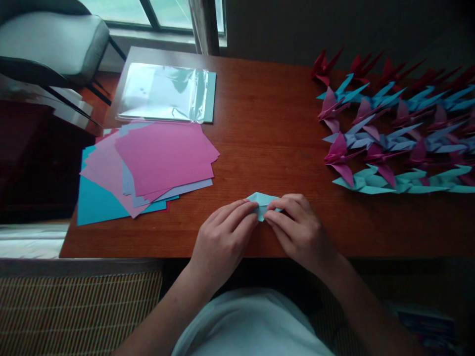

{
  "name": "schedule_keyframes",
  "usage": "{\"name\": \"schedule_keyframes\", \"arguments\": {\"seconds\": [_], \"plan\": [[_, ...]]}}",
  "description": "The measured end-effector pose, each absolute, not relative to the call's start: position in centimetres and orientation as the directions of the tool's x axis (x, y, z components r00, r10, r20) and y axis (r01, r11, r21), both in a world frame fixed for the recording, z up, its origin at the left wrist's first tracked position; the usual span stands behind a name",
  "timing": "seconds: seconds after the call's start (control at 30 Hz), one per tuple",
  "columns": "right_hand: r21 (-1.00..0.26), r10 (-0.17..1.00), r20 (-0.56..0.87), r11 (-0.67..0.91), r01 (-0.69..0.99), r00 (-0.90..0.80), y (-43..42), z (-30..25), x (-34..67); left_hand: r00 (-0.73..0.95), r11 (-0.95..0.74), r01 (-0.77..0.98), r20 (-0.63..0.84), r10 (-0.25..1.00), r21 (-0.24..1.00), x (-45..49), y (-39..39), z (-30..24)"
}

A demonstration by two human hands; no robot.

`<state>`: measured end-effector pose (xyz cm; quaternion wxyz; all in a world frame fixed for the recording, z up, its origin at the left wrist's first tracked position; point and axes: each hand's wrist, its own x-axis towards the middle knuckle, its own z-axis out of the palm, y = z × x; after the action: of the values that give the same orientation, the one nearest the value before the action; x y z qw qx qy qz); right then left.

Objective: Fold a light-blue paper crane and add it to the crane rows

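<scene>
Near the front edge of the wooden table, a small folded piece of light mint paper (262, 199) is held between both hands. My left hand (227, 234) pinches its left side with the fingers pressed together. On the other side, my right hand (300, 227) grips the right part between thumb and fingers. The paper's upper edge and a short middle strip show; the fingers cover the rest. Several mint paper cranes (399, 181) stand in a row off to the right of my right hand.
Loose coloured paper sheets (168, 155) overlap at the left, with a clear plastic packet (163, 93) behind them. More crane rows, such as red cranes (359, 66) and blue cranes (386, 96), fill the right side. A chair (55, 44) stands beyond the table's left end.
</scene>
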<state>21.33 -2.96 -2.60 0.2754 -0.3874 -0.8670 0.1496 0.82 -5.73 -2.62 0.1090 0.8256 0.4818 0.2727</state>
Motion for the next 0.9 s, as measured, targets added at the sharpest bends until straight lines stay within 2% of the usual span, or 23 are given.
{"name": "schedule_keyframes", "arguments": {"seconds": [0.23,0.47,0.57,0.9], "plan": [[-0.456,0.802,0.341,0.598,0.659,-0.491,-3.10,-2.46,21.20,0.330,-0.470,0.755,0.354,0.875,0.457,1.41,-5.77,-2.43],[-0.593,0.870,0.251,0.485,0.642,-0.426,-2.94,-2.28,20.62,0.337,-0.464,0.728,0.325,0.883,0.505,1.01,-5.65,-2.56],[-0.610,0.885,0.200,0.448,0.653,-0.421,-2.78,-2.20,20.47,0.338,-0.460,0.721,0.318,0.886,0.518,0.88,-5.48,-2.41],[-0.618,0.887,0.171,0.436,0.654,-0.429,-2.53,-2.19,20.63,0.321,-0.436,0.736,0.299,0.898,0.518,1.51,-5.39,-1.85]]}}
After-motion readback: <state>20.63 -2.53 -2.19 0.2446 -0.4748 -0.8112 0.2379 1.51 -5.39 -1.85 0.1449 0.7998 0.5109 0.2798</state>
